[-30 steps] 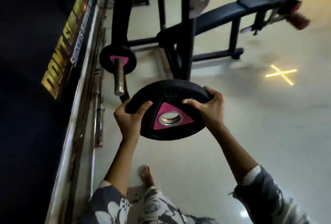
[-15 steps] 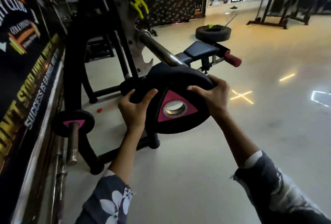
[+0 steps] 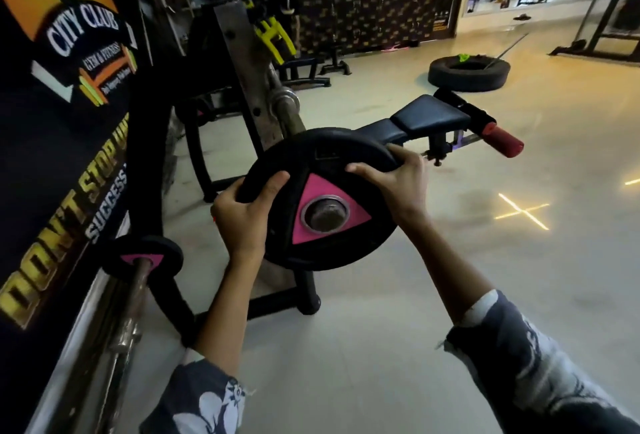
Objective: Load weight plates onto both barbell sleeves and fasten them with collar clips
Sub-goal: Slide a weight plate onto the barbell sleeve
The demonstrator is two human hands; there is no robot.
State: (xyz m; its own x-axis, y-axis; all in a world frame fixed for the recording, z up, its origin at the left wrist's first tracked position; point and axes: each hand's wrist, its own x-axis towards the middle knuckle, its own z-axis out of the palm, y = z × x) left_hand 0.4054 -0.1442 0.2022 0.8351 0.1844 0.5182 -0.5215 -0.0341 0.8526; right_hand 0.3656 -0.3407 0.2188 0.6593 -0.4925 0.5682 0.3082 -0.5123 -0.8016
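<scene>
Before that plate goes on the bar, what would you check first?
1. Both hands gripping the plate: ok, left hand and right hand curl round its rim.
2. Its hole lined up with the sleeve: cannot tell, the plate hides the sleeve's end.
3. Visible part of the sleeve bare: ok.
4. A collar clip within reach: cannot tell, none in view.

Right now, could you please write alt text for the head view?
The left hand and right hand grip a black weight plate with a pink triangle, held in front of a racked barbell sleeve; a bench stands behind.
</scene>
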